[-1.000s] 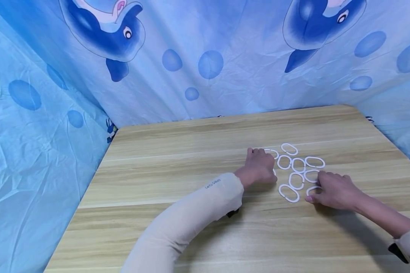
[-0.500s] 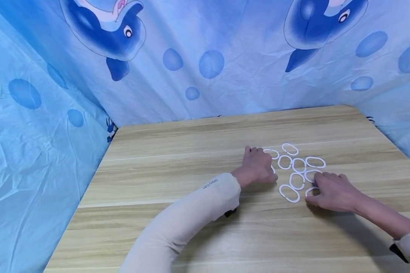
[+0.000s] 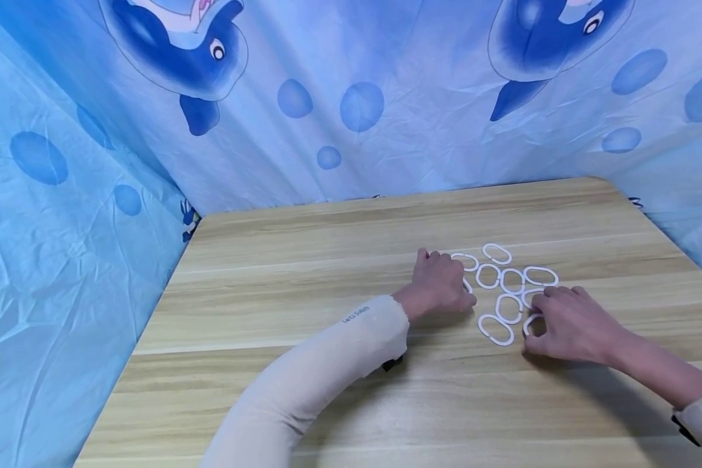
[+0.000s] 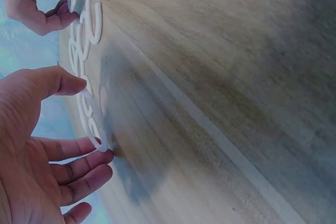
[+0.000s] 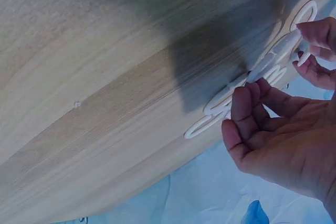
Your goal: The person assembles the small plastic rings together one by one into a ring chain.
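Observation:
In the head view my left hand (image 3: 439, 281) is at the left side of a cluster of white oval links. The left wrist view shows it pinching one white oval link (image 4: 100, 116) by its ends, thumb against fingertips. My right hand (image 3: 579, 324) is at the near right of the cluster. Between its thumb and fingertips it holds another white oval link (image 3: 528, 323), also seen in the right wrist view. Its back covers part of that link and of a neighbouring link (image 3: 529, 299).
Several more links lie flat and close together between the hands, among them a near one (image 3: 496, 330), a far one (image 3: 496, 253) and a right one (image 3: 541, 276). The wooden table (image 3: 327, 273) meets a blue dolphin-print cloth (image 3: 363, 156) behind.
My left hand has drifted slightly left. My right hand has shifted a little to the left and lifted slightly at the fingers, its thumb and fingertips staying on its link.

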The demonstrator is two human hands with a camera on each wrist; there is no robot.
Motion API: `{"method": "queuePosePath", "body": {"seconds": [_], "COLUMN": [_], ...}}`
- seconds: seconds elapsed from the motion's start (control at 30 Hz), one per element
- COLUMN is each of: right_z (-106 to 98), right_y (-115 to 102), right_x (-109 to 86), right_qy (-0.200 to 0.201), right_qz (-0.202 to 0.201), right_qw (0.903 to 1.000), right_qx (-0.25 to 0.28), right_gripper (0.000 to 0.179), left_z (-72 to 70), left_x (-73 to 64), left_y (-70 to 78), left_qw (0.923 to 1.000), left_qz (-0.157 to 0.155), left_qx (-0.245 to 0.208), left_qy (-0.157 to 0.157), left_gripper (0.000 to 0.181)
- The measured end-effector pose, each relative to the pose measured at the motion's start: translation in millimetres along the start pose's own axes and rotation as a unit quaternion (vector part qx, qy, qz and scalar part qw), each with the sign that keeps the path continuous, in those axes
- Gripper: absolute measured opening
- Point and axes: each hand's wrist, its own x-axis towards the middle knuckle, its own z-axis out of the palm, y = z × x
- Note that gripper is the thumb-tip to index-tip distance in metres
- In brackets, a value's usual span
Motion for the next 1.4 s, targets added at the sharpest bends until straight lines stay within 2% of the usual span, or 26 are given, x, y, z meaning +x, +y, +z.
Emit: {"method": "queuePosePath", "body": {"seconds": [0.13,0.3,0.47,0.7,0.83,0.97,1.07,1.17,1.27,1.4], "right_z": [-2.8,-4.7,-4.0,-6.8,-11.4,-16.3,-20.1,-24.9,-29.5,-33.2], "right_y": [2.0,3.7,1.7,-5.0,-7.6,-10.7,-14.6,-19.8,-25.9,-33.7], "right_x": [3.5,7.6,9.5,15.1,19.7,25.5,31.2,36.6,41.1,46.0], "right_qy": [0.012,0.008,0.036,0.078,0.101,0.124,0.132,0.127,0.116,0.102], "right_qz": [-0.004,0.007,0.001,-0.013,-0.019,-0.023,-0.019,-0.004,0.028,0.046], "right_qw": [0.9998,0.9986,0.9960,0.9897,0.9835,0.9754,0.9677,0.9580,0.9420,0.9070], "right_qx": [0.016,0.052,0.082,0.120,0.149,0.181,0.214,0.257,0.314,0.406], "right_gripper": [0.029,0.033,0.035,0.033,0.033,0.035,0.036,0.037,0.036,0.033], "left_z": [-1.7,-3.6,-9.6,-21.9,-27.9,-32.1,-33.2,-34.0,-34.3,-32.9], "left_x": [-0.3,-1.2,-3.6,-11.0,-18.5,-26.8,-33.1,-38.7,-43.1,-47.8], "left_y": [-3.3,-7.4,-11.3,-21.3,-28.6,-35.7,-41.8,-49.0,-56.5,-64.8], "left_qw": [0.9999,0.9996,0.9983,0.9910,0.9791,0.9567,0.9294,0.8936,0.8499,0.8118], "left_qz": [-0.005,-0.012,-0.028,-0.045,-0.043,-0.046,-0.059,-0.071,-0.078,-0.086], "left_qx": [-0.010,-0.019,-0.048,-0.122,-0.197,-0.287,-0.364,-0.443,-0.519,-0.575], "left_qy": [0.008,0.016,0.016,0.033,0.026,0.018,0.003,-0.021,-0.042,-0.053], "left_gripper": [0.037,0.041,0.046,0.048,0.051,0.043,0.031,0.029,0.034,0.039]}}
